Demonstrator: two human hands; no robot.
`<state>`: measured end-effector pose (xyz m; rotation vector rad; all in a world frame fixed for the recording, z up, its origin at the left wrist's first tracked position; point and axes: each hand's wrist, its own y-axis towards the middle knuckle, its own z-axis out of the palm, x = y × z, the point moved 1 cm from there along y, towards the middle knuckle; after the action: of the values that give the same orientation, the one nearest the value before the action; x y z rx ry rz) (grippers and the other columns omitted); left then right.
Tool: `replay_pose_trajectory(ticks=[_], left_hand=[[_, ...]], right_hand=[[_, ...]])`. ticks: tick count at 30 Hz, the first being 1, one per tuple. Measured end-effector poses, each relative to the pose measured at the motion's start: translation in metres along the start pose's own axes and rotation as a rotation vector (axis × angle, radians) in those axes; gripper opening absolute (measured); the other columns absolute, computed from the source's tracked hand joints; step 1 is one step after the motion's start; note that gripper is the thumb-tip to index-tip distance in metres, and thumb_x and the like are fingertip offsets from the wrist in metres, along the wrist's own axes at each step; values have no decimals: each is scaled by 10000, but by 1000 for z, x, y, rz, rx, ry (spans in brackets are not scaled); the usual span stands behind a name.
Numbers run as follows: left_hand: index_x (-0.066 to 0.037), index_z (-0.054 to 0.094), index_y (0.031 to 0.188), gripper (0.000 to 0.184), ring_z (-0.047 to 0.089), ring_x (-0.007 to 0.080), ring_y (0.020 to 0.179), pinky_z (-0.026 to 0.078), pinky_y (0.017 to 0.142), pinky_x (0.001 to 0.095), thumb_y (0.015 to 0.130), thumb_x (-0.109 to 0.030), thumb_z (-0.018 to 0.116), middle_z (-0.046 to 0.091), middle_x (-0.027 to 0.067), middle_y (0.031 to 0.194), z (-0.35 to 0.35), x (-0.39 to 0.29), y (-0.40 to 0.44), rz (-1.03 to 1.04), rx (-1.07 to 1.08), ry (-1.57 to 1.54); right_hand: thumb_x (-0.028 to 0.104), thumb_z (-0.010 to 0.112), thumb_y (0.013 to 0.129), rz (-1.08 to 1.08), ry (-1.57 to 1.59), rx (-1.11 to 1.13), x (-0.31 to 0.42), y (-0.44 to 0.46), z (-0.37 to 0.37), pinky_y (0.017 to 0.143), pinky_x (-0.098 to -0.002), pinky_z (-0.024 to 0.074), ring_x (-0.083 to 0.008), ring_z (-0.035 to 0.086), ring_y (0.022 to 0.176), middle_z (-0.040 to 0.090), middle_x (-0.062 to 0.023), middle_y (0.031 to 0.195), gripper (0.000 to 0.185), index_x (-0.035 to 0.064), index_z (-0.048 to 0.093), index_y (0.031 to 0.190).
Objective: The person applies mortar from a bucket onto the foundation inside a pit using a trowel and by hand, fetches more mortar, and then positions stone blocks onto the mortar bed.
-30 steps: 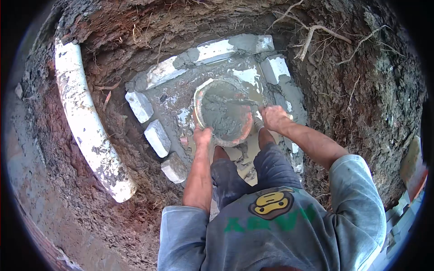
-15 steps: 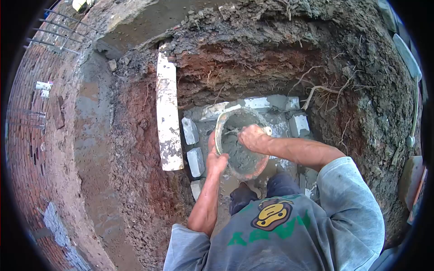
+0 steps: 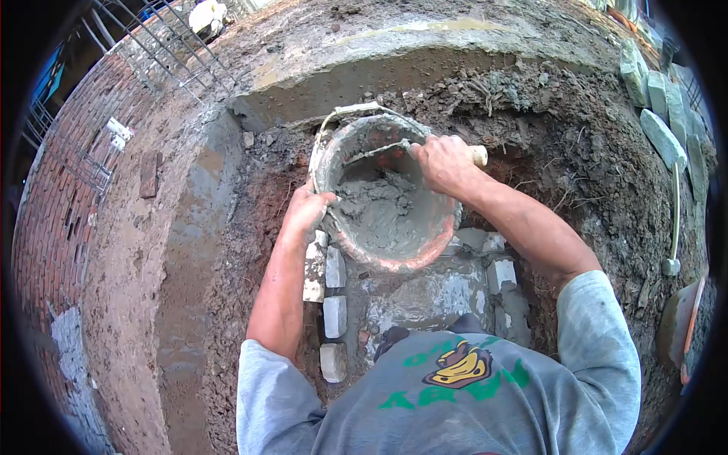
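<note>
An orange bucket [image 3: 436, 249] coated in grey mortar is held up in front of me, its mouth facing me. Wet mortar [image 3: 383, 216] lies inside it. My left hand [image 3: 307, 208] grips the bucket's left rim. My right hand [image 3: 447, 163] is closed around the handle of a trowel [image 3: 377, 152] at the upper right rim; the handle's pale end sticks out past the fist, and the metal part reaches into the bucket. The bucket's pale handle [image 3: 356, 109] arches over the far rim.
Below the bucket, blocks [image 3: 334, 316] edge the muddy pit floor [image 3: 425, 297]. A white pipe [image 3: 314, 273] stands partly hidden behind my left forearm. Steel bars [image 3: 163, 49] and a brick wall [image 3: 57, 182] are at the left. Slabs [image 3: 663, 138] lean at the right.
The bucket has risen off the pit floor and moved up toward the pit's far edge, with both hands on it and the trowel. The view has tilted up, showing more ground beyond.
</note>
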<state>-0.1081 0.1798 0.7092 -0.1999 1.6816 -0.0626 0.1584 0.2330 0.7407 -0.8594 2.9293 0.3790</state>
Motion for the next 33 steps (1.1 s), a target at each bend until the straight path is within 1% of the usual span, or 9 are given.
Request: replay_pose_trajectory(ticks=[7, 10, 13, 16, 19, 22, 24, 26, 33], left_hand=[[-43, 554, 1259, 503, 595, 138, 780, 471, 754, 288, 759, -41, 613, 666, 63, 954, -70, -69, 54, 219, -167, 365], [-214, 545, 1284, 524, 632, 302, 998, 462, 876, 395, 802, -402, 623, 662, 163, 1063, -115, -30, 114, 195, -338, 811], [-264, 555, 1271, 555, 570, 359, 1100, 429, 929, 452, 801, -559, 569, 635, 196, 1109, -96, -34, 101, 104, -455, 928], [-187, 573, 1259, 435, 618, 205, 973, 451, 857, 336, 874, -384, 620, 674, 98, 1040, -103, 11, 133, 496, -484, 546], [-10, 620, 1105, 365, 542, 105, 797, 443, 752, 259, 878, -293, 658, 646, 16, 928, -123, 17, 150, 544, -471, 288], [-24, 610, 1148, 373, 541, 103, 788, 445, 737, 264, 835, -214, 680, 650, 23, 902, -139, 6, 146, 419, -373, 264], [-83, 597, 1206, 444, 641, 217, 906, 461, 845, 332, 763, -108, 612, 686, 107, 999, -133, 3, 140, 513, -345, 361], [-137, 588, 1227, 558, 639, 322, 960, 464, 870, 375, 669, -148, 586, 661, 208, 968, -124, -1, 127, 288, -377, 522], [-37, 637, 921, 281, 627, 294, 685, 485, 702, 396, 662, -128, 578, 640, 145, 733, -124, 15, 136, 322, -343, 553]], right_hand=[[303, 781, 672, 116, 57, -96, 30, 114, -20, 685, -383, 532, -297, 661, 864, 647, -144, 929, 458, 62, 607, 1021], [260, 699, 760, 152, 59, -133, 68, 145, 23, 694, -381, 532, -281, 663, 864, 646, -149, 927, 347, 48, 599, 1016], [219, 518, 868, 180, 105, 65, 103, 155, 79, 738, -391, 529, -298, 646, 906, 636, -161, 986, 267, 33, 574, 1050], [216, 511, 878, 258, 134, 126, 120, 143, 105, 766, -423, 520, -280, 630, 974, 642, -145, 993, 263, 49, 592, 1064], [194, 495, 884, 345, 239, 159, 112, 140, 98, 794, -416, 523, -287, 614, 1023, 647, -162, 1022, 272, 34, 583, 1086], [147, 563, 810, 370, 319, 211, 104, 175, 80, 816, -366, 528, -270, 637, 1007, 667, -153, 1038, 255, 51, 654, 1028], [128, 605, 763, 269, 257, 354, 106, 212, 71, 823, -357, 529, -259, 649, 999, 678, -126, 1048, 261, 71, 692, 1002], [145, 672, 710, 318, 291, 407, 113, 238, 59, 820, -350, 534, -232, 659, 989, 684, -80, 1065, 294, 102, 717, 997], [135, 625, 772, -24, -28, 331, 156, 256, 79, 581, -440, 571, -250, 695, 835, 709, -106, 920, 181, 68, 728, 905]])
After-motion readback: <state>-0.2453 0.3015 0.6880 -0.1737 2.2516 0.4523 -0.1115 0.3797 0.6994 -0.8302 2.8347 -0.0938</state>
